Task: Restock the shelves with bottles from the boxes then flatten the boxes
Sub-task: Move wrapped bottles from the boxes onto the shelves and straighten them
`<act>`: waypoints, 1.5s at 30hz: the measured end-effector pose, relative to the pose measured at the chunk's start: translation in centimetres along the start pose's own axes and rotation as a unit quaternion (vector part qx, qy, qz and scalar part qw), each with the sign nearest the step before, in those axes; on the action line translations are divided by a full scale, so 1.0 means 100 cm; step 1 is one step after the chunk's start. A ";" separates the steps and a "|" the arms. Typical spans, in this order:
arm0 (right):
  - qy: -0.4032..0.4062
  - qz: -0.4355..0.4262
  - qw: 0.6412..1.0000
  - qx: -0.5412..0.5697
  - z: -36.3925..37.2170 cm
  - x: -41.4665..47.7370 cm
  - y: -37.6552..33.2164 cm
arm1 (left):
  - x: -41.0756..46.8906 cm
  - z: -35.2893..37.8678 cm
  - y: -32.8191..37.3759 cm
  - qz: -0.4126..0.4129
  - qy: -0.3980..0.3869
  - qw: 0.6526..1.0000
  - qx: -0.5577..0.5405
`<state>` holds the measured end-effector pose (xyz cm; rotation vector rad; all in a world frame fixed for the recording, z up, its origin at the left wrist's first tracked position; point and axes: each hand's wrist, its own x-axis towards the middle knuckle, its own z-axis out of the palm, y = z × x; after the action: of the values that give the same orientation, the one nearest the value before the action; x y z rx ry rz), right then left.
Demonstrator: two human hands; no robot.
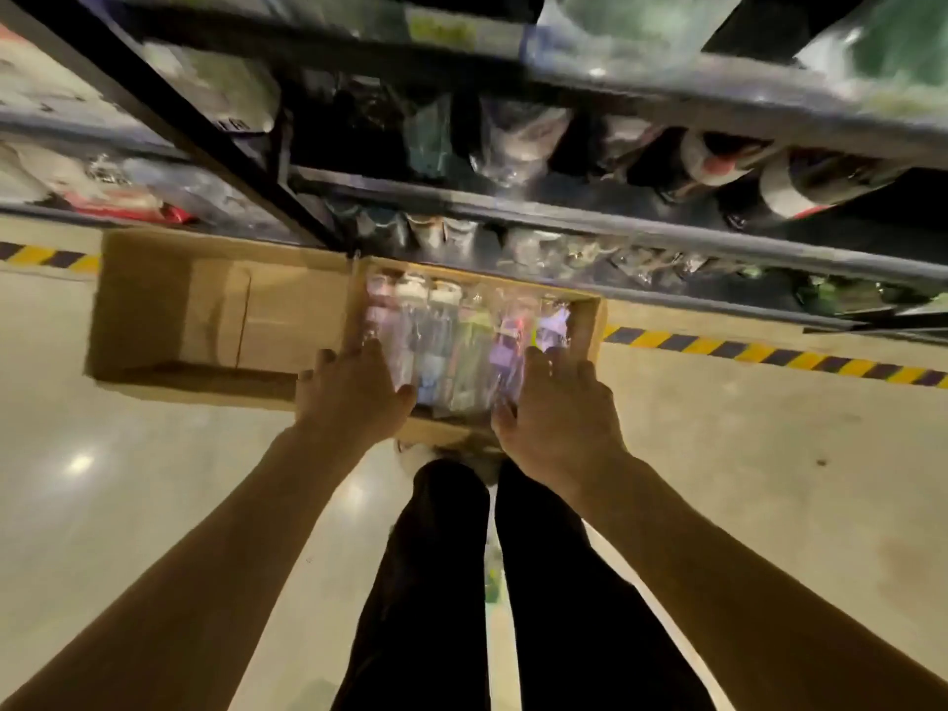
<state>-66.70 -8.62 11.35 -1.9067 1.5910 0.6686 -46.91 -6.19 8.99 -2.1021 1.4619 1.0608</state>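
Head view, straight down past dark trousers [446, 582] to the floor [744, 479]. Standing tight against the shelves [564, 223], with the full cardboard box [591, 325] parked right at their foot, likely so as to lift stock straight up without a step. Bottles [451, 341] lying inside it in one row, side by side, wrapped in clear film; all in the box, none in hand.

Left hand [354, 402] down over the left end of the row, right hand [556, 418] over the right end, one at each flank, probably to take a bottle apiece or to gather the row from both sides. Grip on each: fingers spread and nearly straight, thumb held apart, closed round nothing; fingertips at the film, actual touch lost in blur.

Empty cardboard box [154, 300] just beside the full one, on its left, open, only bare cardboard showing inside, seemingly set aside for flattening.

Counted: two boxes, one full and one empty; six bottles by their caps, though unsure in the blur; two hands; three shelf rails in sight, loaded with wrapped goods too smeared to name; two stretches of yellow-and-black hazard tape [744, 351].
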 end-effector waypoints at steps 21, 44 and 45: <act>-0.104 0.187 0.892 0.399 0.301 0.288 -0.019 | 0.281 0.256 -0.072 -0.103 0.091 0.987 -0.083; 0.057 0.079 0.861 0.499 0.115 0.124 -0.003 | 0.079 0.090 -0.064 -0.095 0.093 0.867 -0.481; 0.065 0.060 0.856 0.509 0.092 0.105 -0.006 | 0.057 0.071 -0.060 -0.086 0.107 0.858 -0.495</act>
<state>-64.54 -9.52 -2.45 -1.0563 1.6491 -0.2798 -43.05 -2.72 -0.62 -3.0329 0.7972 1.7985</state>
